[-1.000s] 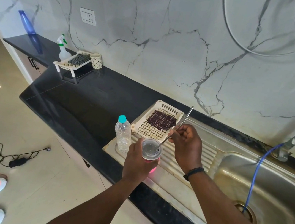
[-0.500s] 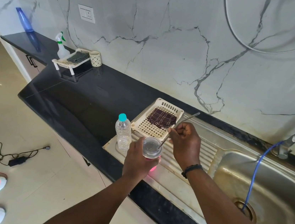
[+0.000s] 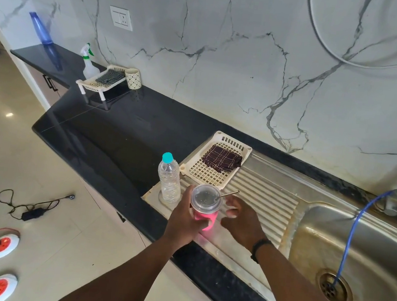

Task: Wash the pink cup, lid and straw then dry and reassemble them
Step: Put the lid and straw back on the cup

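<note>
1. Tipping is the main risk: your left hand (image 3: pixel 185 220) alone grips the pink cup (image 3: pixel 204 216), held above the counter (image 3: pixel 119 135) edge. A slack grip would drop it to the floor.
2. The straw (image 3: pixel 228 194) leans loosely through the lid (image 3: pixel 204 197); a knock from your right hand (image 3: pixel 242 220) could lever the lid off.
3. Your right hand is spread and holds nothing, just right of the cup, fingertips near the straw.
4. The cup sits inside your left fingers, the lid above them.
</note>
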